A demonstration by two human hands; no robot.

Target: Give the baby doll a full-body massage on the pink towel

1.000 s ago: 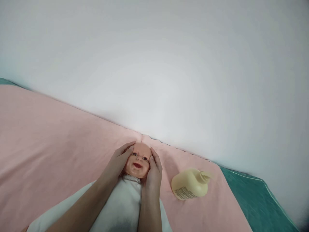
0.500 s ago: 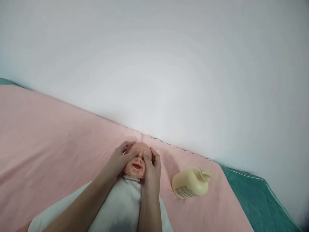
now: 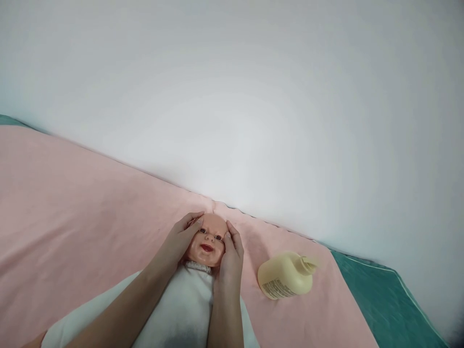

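Observation:
A baby doll (image 3: 206,251) lies face up, dressed in a white garment (image 3: 177,304), its eyes and red mouth showing. My left hand (image 3: 183,237) cups the side of its head at the left of the view, the thumb beside one eye. On the other side my right hand (image 3: 232,249) is wrapped round the cheek and temple, its thumb near the other eye. Both palms rest against the head, and some fingertips are hidden behind it. A yellow pump bottle (image 3: 284,275) stands to the right of the doll.
Pink cloth (image 3: 90,203) lies under the doll and the bottle. A green surface (image 3: 384,290) shows beyond its right edge, with a small strip at the far left. A pale wall (image 3: 232,96) rises behind.
My thumbs have slid outward from the middle of the doll's forehead and eyes to the sides of its face, uncovering both eyes. The bottle has not moved.

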